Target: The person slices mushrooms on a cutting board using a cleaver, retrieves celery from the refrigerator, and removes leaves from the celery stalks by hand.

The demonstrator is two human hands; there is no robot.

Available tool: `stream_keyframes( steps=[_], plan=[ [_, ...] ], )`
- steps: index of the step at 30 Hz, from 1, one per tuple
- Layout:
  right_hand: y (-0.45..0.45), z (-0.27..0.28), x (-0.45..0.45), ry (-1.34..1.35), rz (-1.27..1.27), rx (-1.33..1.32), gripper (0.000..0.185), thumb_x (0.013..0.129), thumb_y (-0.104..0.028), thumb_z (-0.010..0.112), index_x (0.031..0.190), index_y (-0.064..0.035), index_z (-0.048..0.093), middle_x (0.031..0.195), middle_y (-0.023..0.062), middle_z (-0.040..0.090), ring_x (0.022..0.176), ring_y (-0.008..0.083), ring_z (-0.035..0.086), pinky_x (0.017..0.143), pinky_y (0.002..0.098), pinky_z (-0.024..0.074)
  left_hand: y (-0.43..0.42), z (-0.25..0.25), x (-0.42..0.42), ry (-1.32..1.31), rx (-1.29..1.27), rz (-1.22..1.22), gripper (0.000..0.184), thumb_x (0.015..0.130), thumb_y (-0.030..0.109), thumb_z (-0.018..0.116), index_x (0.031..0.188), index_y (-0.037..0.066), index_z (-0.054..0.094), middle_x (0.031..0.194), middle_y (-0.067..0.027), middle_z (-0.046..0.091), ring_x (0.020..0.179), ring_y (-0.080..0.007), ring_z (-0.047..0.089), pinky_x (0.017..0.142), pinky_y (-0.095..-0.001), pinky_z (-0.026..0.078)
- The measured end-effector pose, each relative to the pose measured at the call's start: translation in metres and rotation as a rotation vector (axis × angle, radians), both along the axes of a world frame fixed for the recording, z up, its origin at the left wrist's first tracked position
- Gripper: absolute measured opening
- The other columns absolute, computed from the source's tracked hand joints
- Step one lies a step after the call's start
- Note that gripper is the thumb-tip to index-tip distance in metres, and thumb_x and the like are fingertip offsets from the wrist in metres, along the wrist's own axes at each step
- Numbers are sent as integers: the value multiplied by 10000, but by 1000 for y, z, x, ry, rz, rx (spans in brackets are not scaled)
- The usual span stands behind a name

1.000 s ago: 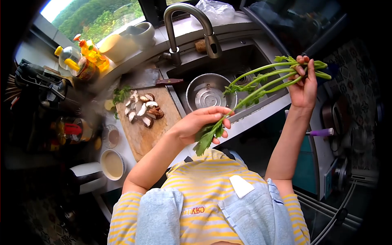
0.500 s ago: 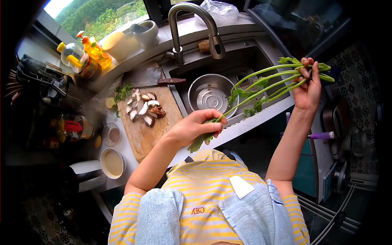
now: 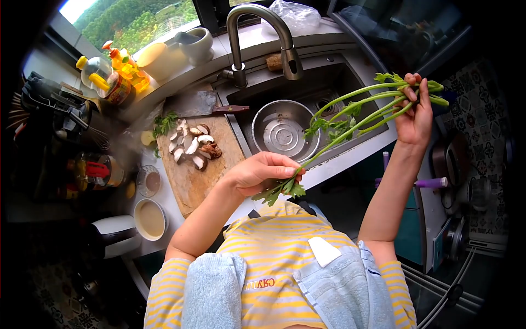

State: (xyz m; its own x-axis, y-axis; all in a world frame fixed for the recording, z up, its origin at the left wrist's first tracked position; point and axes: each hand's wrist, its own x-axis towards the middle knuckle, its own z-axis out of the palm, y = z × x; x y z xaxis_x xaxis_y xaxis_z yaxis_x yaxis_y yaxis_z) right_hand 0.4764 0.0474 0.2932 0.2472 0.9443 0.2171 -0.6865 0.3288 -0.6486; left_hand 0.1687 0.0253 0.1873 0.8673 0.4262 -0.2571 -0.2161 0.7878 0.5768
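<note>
Several long green celery stalks (image 3: 364,107) with leaves stretch across the sink between my hands. My right hand (image 3: 413,112) is closed round their thick ends, above the sink's right side. Lower down, my left hand (image 3: 269,172) pinches the leafy end of one stalk, and its leaves hang below my fingers, in front of the counter edge. A round metal basin (image 3: 286,129) sits in the sink (image 3: 350,74) beneath the stalks. To the left, a wooden cutting board (image 3: 189,186) carries cut mushrooms (image 3: 193,143), green leaves (image 3: 164,125) and a cleaver (image 3: 200,104).
A curved faucet (image 3: 236,49) rises behind the sink. Left of the board stand a bowl of pale liquid (image 3: 150,219) and a small glass dish (image 3: 149,181). Bottles (image 3: 118,90) and a mortar (image 3: 195,46) line the windowsill. An open window pane (image 3: 394,33) juts in at right.
My left hand has shifted slightly, and the leaves it holds have turned and spread out more to the right. My right hand has barely moved, still holding the stalks.
</note>
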Motion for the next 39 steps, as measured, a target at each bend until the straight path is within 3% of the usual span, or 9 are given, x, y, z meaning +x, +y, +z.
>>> stream_keyframes(
  steps=[8, 9, 12, 13, 17, 23, 26, 33, 39],
  plan=[
    [8, 3, -5, -31, -8, -22, 223, 937, -249, 434, 932, -46, 528, 886, 34, 510, 590, 26, 428, 419, 128, 280, 5, 8, -7, -218, 42, -177, 185, 860, 97, 532, 948, -64, 553, 918, -210, 596, 779, -227, 629, 565, -270, 554],
    [9, 3, -6, -29, -11, -25, 221, 936, -247, 435, 931, -46, 528, 885, 34, 511, 591, 27, 429, 420, 128, 280, 3, 7, -4, -208, 63, -121, 180, 877, 106, 503, 951, -59, 496, 964, -233, 569, 769, -224, 632, 486, -229, 553],
    [11, 2, -3, -23, -10, -27, 217, 935, -242, 438, 928, -46, 530, 881, 33, 514, 594, 30, 431, 423, 129, 280, 3, 14, -5, -138, -6, -96, 170, 881, 103, 495, 948, -51, 471, 985, -226, 556, 767, -229, 633, 492, -243, 563],
    [11, 1, -2, -21, -1, -22, 216, 935, -241, 438, 927, -46, 531, 880, 32, 514, 595, 30, 431, 424, 129, 279, 1, 15, -3, -116, 38, -66, 160, 875, 106, 504, 954, -29, 469, 893, -188, 575, 655, -159, 603, 380, -197, 485],
    [11, 0, -1, -16, -13, -41, 213, 935, -239, 439, 924, -49, 535, 877, 29, 515, 597, 28, 430, 424, 128, 279, 6, 11, -5, -20, 183, -38, 134, 847, 110, 517, 942, 15, 510, 681, -72, 532, 461, -33, 377, 321, -139, 231],
    [11, -6, -1, -54, -42, -44, 210, 931, -243, 448, 920, -55, 539, 869, 26, 515, 590, 26, 426, 422, 124, 279, 6, 15, -4, 31, 217, -75, 145, 846, 80, 476, 949, 14, 553, 607, -48, 515, 427, -38, 370, 332, -155, 262],
    [11, -3, 5, 11, -116, -70, 207, 931, -240, 448, 914, -56, 541, 872, 26, 517, 591, 30, 426, 420, 121, 277, 5, 12, -4, 246, 185, -6, 184, 858, 108, 488, 997, 9, 555, 659, -54, 534, 458, -37, 396, 338, -158, 277],
    [5, -4, 17, 19, -88, -24, 215, 928, -227, 451, 906, -34, 542, 912, 49, 556, 607, 43, 438, 424, 126, 276, 5, 9, -15, 8, 62, 18, 229, 866, 213, 545, 968, 8, 559, 755, -81, 548, 554, -74, 481, 357, -139, 344],
    [5, -5, 20, 15, -100, -40, 211, 929, -224, 449, 904, -35, 539, 904, 44, 540, 616, 47, 449, 431, 130, 283, 8, -6, -22, -110, 51, -21, 202, 820, 217, 610, 907, 45, 550, 815, -92, 569, 653, -128, 531, 461, -223, 441]
  ],
)
